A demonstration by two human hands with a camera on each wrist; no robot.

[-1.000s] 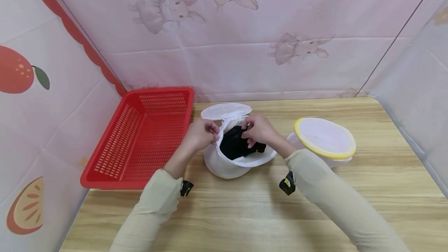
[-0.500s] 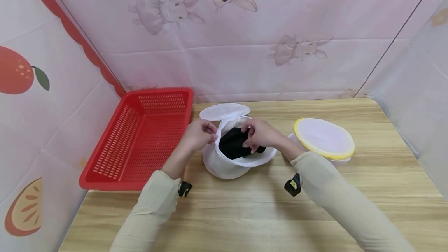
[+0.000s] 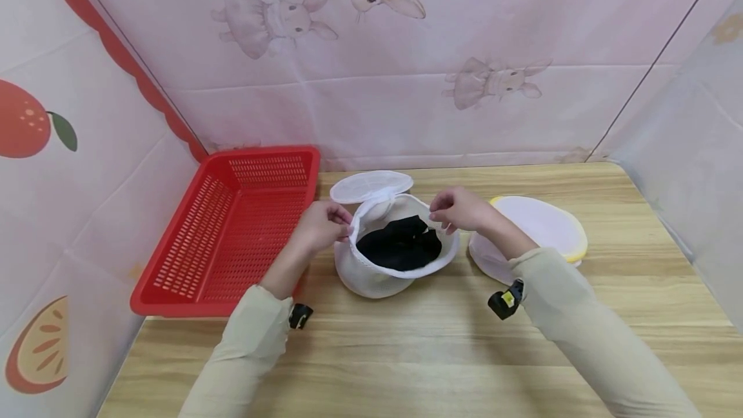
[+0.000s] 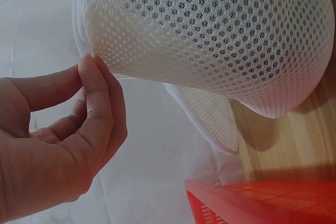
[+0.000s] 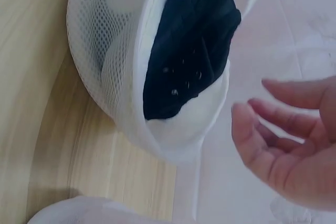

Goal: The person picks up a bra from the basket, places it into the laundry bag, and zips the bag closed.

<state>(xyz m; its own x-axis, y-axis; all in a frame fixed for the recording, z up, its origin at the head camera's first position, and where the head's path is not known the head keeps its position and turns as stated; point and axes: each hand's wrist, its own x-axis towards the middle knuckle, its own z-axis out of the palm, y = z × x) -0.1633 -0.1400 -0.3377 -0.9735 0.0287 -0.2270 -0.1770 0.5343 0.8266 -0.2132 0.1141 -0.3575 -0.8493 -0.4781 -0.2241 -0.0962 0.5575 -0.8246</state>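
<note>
A white mesh laundry bag stands on the table with its round lid flipped back behind it. Inside lies a bunched black garment; the right wrist view shows small metal rings on its cloth. At the bag's left rim, my left hand pinches the zipped edge between thumb and forefinger, seen closely in the left wrist view. My right hand is just off the right rim, fingers loosely bent, with a gap between thumb and fingertips and nothing held.
A red plastic basket stands to the left of the bag. On the right, partly behind my right forearm, is another white mesh bag with a yellow-edged lid. Printed cloth walls border the wooden table.
My right hand has come out from over the black garment and moved right to the bag's far right rim. The garment sits lower and more spread. My left hand keeps its pinch, shifted slightly left.
</note>
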